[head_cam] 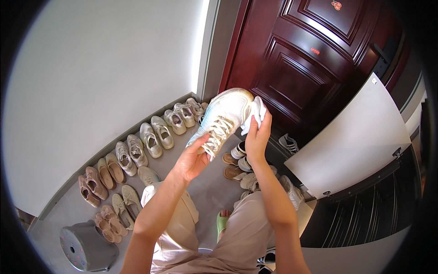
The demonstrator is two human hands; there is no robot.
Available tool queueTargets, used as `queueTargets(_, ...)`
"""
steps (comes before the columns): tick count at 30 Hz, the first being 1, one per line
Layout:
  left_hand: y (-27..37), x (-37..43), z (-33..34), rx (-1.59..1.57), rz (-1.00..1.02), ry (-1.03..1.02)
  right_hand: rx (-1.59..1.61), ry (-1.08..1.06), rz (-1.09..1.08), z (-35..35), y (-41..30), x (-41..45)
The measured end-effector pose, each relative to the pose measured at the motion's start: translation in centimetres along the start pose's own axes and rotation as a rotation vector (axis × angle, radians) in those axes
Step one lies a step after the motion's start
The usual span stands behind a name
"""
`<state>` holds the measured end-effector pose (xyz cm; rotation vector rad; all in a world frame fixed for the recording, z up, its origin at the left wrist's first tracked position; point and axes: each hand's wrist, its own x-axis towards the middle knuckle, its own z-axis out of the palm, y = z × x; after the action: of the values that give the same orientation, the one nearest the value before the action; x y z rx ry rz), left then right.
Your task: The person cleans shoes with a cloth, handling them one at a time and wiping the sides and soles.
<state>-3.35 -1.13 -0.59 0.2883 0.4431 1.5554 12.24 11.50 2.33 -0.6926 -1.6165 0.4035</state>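
Observation:
My left hand (193, 159) grips a white lace-up sneaker (227, 109) at its tongue and collar. The shoe is held up in front of me with its toe pointing away, and its side shades into light blue. My right hand (258, 135) holds a folded white cloth (256, 113) against the edge of the sole near the toe. The fingers behind the cloth are partly hidden. Most of the sneaker's far side and underside cannot be seen.
Pairs of shoes (150, 138) line the left wall. More sandals and sneakers (236, 164) lie to the right, by a shoe cabinet with its white flap door (356, 144) swung down. A grey plastic stool (90, 245) lies at lower left. Ahead is a dark red door (291, 72).

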Motion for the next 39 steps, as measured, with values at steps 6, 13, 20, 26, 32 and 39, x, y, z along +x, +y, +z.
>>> queueTargets(6, -0.2, -0.8, 1.0, 0.391, 0.158, -0.064, 0.017, -0.004, 0.003, 0.6, 0.6, -0.1)
queueTargets(13, 0.2, -0.3, 0.4, 0.557, 0.400, 0.007, -0.050, 0.095, -0.102, -1.6, -0.5, 1.7)
queueTargets(20, -0.5, -1.0, 0.3, 0.894, 0.423, 0.043, -0.097, -0.032, -0.210, -1.4, -0.9, 1.0)
queueTargets(26, -0.5, -1.0, 0.3, 0.865, 0.484, 0.044, -0.070, 0.093, -0.213, -1.2, -2.0, 1.2)
queueTargets(32, -0.9, -0.6, 0.4, 0.632, 0.389, 0.042, -0.179, -0.064, -0.359, -0.6, -1.0, 0.0)
queueTargets(39, -0.3, -0.6, 0.7, 0.345, 0.324, -0.019, -0.091, 0.029, -0.238, -1.0, -1.0, 0.5)
